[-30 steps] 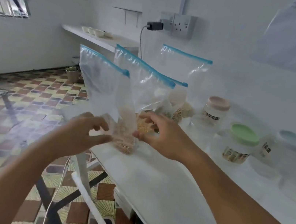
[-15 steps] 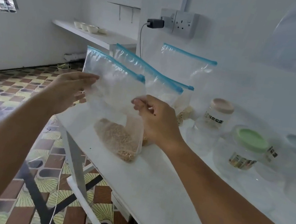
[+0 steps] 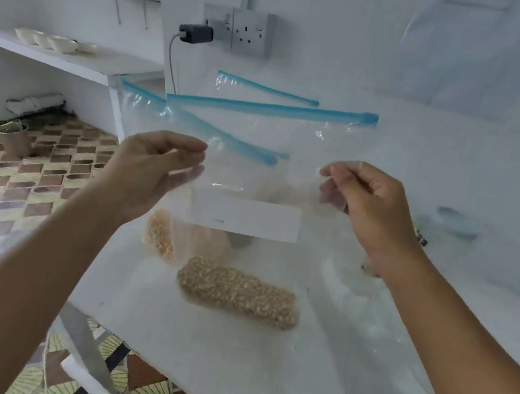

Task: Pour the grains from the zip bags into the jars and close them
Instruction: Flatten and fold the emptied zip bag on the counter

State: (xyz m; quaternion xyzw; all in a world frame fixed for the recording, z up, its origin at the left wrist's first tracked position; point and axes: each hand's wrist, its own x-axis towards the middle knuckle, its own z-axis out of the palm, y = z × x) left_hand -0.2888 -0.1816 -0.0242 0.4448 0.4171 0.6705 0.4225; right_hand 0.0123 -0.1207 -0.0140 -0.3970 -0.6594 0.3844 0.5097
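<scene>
Both hands, L (image 3: 151, 170) & R (image 3: 365, 206), pinch clear blue-zip plastic bag (image 3: 255, 176) w/ tan grains (image 3: 237, 291) above white table (image 3: 307, 389).

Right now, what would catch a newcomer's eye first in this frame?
The clear zip bag with a blue seal, held up at centre frame: the left hand pinches its left edge and the right hand its right edge. A band of brown grains sags in its bottom, above the white table. Behind it, two more blue-sealed bags stand near the wall socket.
</scene>
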